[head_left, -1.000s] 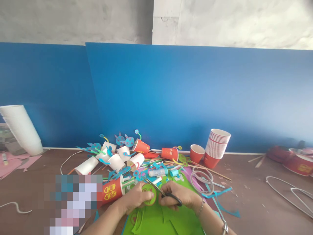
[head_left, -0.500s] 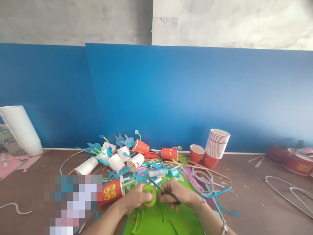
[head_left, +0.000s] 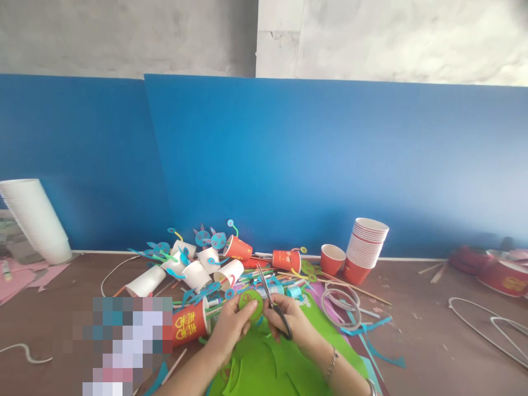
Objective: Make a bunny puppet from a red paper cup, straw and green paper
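Observation:
Between the thumb and fingers of my left hand (head_left: 231, 325) is a round green paper cutout (head_left: 250, 306) with a red drawing on it. My right hand (head_left: 291, 319) grips black-handled scissors (head_left: 264, 281), whose blades point up and away, just right of the cutout. Whether the blades touch the paper I cannot tell. Under both hands lies a green paper sheet (head_left: 264, 366) with cut slits and loose strips. A red paper cup (head_left: 190, 324) with yellow lettering lies on its side left of my left hand, with straws in its mouth.
Behind my hands spreads a pile of white paper cups (head_left: 197, 275), straws and blue cutouts. A stack of red cups (head_left: 366, 247) stands at the back right, near coiled tubing (head_left: 340, 305). White stacked cups (head_left: 37, 220) lean at far left. A blue panel (head_left: 289, 165) borders the table.
Both hands have risen slightly away from me, the left with the green cutout. The scissors have swung more upright.

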### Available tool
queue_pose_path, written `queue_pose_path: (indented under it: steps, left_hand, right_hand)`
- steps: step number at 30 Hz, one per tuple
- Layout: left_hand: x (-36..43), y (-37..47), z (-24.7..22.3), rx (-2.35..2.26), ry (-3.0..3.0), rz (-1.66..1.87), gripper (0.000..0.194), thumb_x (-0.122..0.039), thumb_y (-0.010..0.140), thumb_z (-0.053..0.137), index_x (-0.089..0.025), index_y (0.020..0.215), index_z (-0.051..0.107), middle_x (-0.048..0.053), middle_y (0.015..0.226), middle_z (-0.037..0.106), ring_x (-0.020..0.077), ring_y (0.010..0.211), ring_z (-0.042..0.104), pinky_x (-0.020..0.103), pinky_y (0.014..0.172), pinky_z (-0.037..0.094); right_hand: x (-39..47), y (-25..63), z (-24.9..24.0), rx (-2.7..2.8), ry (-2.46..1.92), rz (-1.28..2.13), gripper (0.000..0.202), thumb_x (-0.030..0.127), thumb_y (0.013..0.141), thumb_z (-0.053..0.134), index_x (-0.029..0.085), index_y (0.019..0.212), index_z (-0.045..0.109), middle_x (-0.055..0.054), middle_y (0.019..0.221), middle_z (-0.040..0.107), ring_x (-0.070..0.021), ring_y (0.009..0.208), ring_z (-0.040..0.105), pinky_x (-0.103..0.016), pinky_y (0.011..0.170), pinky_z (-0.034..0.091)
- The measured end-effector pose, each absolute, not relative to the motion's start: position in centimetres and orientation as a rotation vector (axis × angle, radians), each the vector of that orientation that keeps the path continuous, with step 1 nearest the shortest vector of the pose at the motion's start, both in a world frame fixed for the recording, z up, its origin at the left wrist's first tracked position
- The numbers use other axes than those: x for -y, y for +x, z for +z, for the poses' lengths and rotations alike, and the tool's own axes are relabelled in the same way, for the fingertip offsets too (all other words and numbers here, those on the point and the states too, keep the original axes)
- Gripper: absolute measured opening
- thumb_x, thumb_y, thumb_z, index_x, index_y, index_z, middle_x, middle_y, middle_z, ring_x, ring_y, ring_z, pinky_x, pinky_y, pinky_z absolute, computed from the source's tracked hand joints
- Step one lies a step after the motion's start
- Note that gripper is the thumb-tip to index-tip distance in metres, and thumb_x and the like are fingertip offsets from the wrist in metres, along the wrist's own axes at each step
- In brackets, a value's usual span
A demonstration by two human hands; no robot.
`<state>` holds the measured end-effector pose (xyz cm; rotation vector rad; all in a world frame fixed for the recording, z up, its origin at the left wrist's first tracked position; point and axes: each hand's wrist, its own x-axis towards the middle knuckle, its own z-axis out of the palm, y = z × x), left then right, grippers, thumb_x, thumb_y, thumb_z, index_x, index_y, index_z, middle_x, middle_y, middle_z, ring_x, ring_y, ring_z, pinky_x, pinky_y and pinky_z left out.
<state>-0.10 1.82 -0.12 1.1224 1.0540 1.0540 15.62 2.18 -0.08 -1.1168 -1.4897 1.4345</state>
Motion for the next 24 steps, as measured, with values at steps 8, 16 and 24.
queue_pose_path:
  steps: [8, 16, 24]
  left_hand:
    - [-1.4, 0.2, 0.3, -1.117, 0.991, 1.218, 0.039, -0.055, 0.066, 0.065, -0.018, 0.070, 0.052, -0.011, 0.036, 0.035, 0.0047, 0.034, 0.024, 0.017, 0.036, 0.013]
    - [-1.0, 0.4, 0.7, -1.150, 0.983, 1.240, 0.037, -0.054, 0.067, 0.063, -0.019, 0.069, 0.050, -0.010, 0.035, 0.036, 0.0049, 0.033, 0.025, 0.017, 0.036, 0.013]
    - [-1.4, 0.3, 0.0, -1.166, 1.024, 1.245, 0.038, -0.054, 0.067, 0.062, -0.019, 0.070, 0.049, -0.011, 0.036, 0.034, 0.0049, 0.033, 0.025, 0.017, 0.036, 0.014]
  right_hand:
    - [-1.3, 14.7, -0.4, 1.525, -1.059, 1.536, 0.027, 0.037, 0.069, 0.064, 0.016, 0.082, 0.053, 0.004, 0.049, 0.059, -0.0096, 0.041, 0.051, -0.017, 0.038, 0.031]
    - [-1.2, 14.2, -0.9, 1.528, -1.020, 1.560, 0.027, 0.038, 0.069, 0.066, 0.017, 0.078, 0.053, 0.005, 0.046, 0.056, -0.0094, 0.039, 0.051, -0.017, 0.037, 0.033]
    - [-1.0, 14.0, -0.6, 1.534, -1.026, 1.570, 0.028, 0.038, 0.069, 0.068, 0.016, 0.077, 0.053, 0.006, 0.044, 0.055, -0.0080, 0.037, 0.048, -0.016, 0.036, 0.033]
